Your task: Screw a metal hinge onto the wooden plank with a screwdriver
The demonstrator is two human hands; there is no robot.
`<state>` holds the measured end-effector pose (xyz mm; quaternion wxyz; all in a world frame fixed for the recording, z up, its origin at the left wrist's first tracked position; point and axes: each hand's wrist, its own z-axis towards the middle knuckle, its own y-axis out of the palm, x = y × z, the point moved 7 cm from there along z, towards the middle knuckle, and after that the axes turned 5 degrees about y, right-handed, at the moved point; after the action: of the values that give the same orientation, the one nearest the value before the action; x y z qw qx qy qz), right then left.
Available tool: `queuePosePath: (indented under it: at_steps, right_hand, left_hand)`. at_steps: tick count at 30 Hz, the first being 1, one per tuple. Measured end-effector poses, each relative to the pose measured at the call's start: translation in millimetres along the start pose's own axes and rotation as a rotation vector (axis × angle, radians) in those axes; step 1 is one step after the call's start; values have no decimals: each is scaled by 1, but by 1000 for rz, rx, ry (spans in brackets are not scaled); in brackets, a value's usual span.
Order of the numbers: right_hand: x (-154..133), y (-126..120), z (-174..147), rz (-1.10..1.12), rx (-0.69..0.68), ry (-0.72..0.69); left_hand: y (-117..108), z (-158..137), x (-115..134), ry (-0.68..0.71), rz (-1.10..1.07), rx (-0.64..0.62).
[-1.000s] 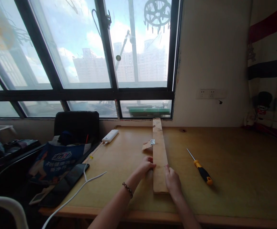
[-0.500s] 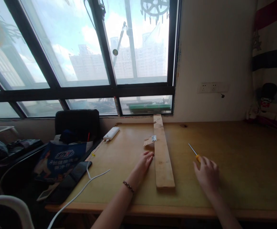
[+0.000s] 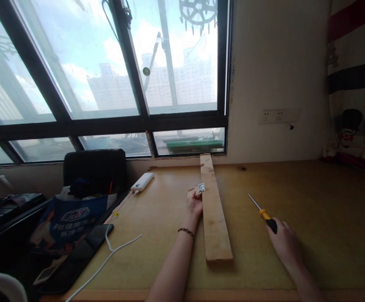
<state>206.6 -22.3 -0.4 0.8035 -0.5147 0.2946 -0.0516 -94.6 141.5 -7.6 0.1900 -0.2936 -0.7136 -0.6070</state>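
Note:
A long flat wooden board (image 3: 215,218) lies lengthwise on the table, its far end by the window. A small metal hinge (image 3: 201,187) sits at its left edge, joining it to a small wood piece (image 3: 191,193). My left hand (image 3: 195,205) is closed on that small piece from below, palm turned up, close beside the board. To the right, my right hand (image 3: 284,243) has its fingers around the rear end of a screwdriver (image 3: 265,214) with a yellow and black handle. The screwdriver's metal tip points away from me, toward the wall.
A white power bank (image 3: 143,182) with a white cable (image 3: 119,248) lies on the table's left side. A black tablet-like slab (image 3: 84,256) rests at the left edge. Beyond it stand a black chair (image 3: 94,165) and a blue bag (image 3: 72,218). Window and wall bound the far side.
My left hand has moved forward, turned palm up and taken hold of the small wood piece. My right hand has slid back along the screwdriver, baring more of its handle. The view has shifted slightly.

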Motion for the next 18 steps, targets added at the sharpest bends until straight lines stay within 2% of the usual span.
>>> queuePosePath:
  at_steps: [4, 5, 9, 11, 15, 18]
  right_hand:
    - [-23, -30, 16, 315, 24, 9]
    - [-37, -40, 24, 385, -8, -1]
    - [-104, -95, 74, 593, 117, -28]
    - [-139, -110, 99, 794, 124, -42]
    - [-188, -97, 131, 1185, 8, 30]
    - [-214, -73, 137, 1244, -97, 16]
  left_hand:
    - [0, 10, -4, -32, -100, -24]
    - [1, 12, -5, -37, -133, -30]
    - [3, 15, -10, -67, -207, -51]
    - [2, 16, -12, -76, -203, -51]
    - [-1, 20, -12, -52, -195, -35]
    - [-3, 22, -11, -31, -199, -3]
